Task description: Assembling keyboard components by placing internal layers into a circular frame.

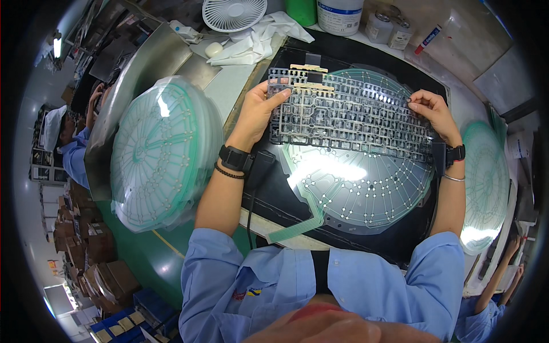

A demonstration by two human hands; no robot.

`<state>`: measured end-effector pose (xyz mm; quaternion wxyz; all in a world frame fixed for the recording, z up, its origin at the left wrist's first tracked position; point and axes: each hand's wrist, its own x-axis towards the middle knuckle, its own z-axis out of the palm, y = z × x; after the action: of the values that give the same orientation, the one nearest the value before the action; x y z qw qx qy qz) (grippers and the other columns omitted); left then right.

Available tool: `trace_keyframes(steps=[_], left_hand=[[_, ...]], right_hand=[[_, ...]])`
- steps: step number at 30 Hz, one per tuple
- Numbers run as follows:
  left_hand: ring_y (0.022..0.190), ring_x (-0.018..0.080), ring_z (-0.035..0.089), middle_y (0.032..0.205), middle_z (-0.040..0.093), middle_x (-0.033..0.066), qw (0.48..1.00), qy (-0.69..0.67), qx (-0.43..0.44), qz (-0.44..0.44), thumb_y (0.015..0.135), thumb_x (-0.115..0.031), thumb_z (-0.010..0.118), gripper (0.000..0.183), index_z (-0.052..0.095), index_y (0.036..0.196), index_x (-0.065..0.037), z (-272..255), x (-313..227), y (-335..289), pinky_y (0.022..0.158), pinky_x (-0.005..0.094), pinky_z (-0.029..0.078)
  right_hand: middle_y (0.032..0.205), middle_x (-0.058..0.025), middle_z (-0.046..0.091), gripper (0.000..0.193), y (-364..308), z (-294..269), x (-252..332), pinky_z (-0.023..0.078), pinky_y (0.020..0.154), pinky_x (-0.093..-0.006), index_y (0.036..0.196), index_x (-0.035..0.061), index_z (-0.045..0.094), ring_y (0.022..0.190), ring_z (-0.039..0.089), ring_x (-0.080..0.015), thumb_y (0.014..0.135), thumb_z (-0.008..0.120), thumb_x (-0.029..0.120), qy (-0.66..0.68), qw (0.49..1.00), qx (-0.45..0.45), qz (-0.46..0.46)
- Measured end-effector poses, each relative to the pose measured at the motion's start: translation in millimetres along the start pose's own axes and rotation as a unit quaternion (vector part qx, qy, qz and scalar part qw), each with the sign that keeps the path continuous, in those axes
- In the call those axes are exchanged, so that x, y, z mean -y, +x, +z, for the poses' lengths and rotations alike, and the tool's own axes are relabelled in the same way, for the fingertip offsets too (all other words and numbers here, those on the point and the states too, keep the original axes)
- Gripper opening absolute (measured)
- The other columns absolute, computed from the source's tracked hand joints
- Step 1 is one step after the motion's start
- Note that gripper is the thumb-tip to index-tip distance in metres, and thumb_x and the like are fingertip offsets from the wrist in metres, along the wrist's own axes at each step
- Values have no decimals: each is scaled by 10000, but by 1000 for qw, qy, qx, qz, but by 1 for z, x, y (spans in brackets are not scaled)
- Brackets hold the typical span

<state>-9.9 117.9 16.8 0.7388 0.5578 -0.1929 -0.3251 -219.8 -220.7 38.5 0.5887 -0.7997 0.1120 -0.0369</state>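
Note:
A dark, perforated keyboard-like grid plate [349, 114] spans the space between my hands, slightly tilted. My left hand [258, 111] grips its left end, thumb on top. Fingers of my right hand [433, 108] are pinched at the plate's upper right edge. Two pale yellow strips [313, 87] sit on the plate near my left thumb. Below lies a round translucent circuit sheet [366, 194] with green traces and a tail toward me; the plate covers its upper middle, and glare hides some of it. Whether plate and sheet touch, I cannot tell.
A black mat [274, 200] lies under the work. Stacks of round green-traced sheets stand at left [154, 154] and right [485, 183]. A white fan [234, 12], white cloth [251, 43], a tub [340, 16] and a red marker [428, 40] are at the back. Other people work at both sides.

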Motion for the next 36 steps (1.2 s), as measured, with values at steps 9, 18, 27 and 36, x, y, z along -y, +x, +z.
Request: trace_keyframes(steps=[9, 18, 27, 36], left_hand=[[829, 116, 614, 971, 634, 62, 1000, 19, 6, 9, 853, -66, 593, 233, 566, 1080, -17, -4, 2, 1, 751, 252, 509], [835, 113, 612, 968, 635, 59, 1000, 19, 5, 8, 856, -69, 591, 218, 574, 1066, -14, -1, 0, 1, 753, 247, 505], [811, 98, 605, 950, 640, 52, 1000, 18, 0, 16, 844, -62, 606, 225, 581, 1062, -15, -4, 3, 1, 741, 239, 498], [812, 110, 617, 949, 641, 57, 1000, 11, 1, 11, 848, -65, 600, 216, 575, 1058, -22, -5, 3, 2, 734, 247, 519]], right_hand=[[749, 53, 567, 82, -1, 3, 5, 392, 596, -161, 898, 54, 608, 646, 485, -14, 841, 611, 113, 1, 1000, -17, 17], [752, 54, 573, 75, 0, -1, -1, 391, 592, -154, 897, 61, 612, 643, 489, -11, 842, 608, 113, -3, 1000, -18, 5], [842, 7, 601, 304, -3, 4, 4, 457, 706, -176, 1060, 21, 562, 769, 571, -51, 771, 658, 27, 56, 998, 19, 14], [862, -5, 601, 363, -2, 0, 1, 466, 717, -183, 1089, 0, 550, 774, 574, -58, 745, 666, 0, 39, 998, 32, 23]])
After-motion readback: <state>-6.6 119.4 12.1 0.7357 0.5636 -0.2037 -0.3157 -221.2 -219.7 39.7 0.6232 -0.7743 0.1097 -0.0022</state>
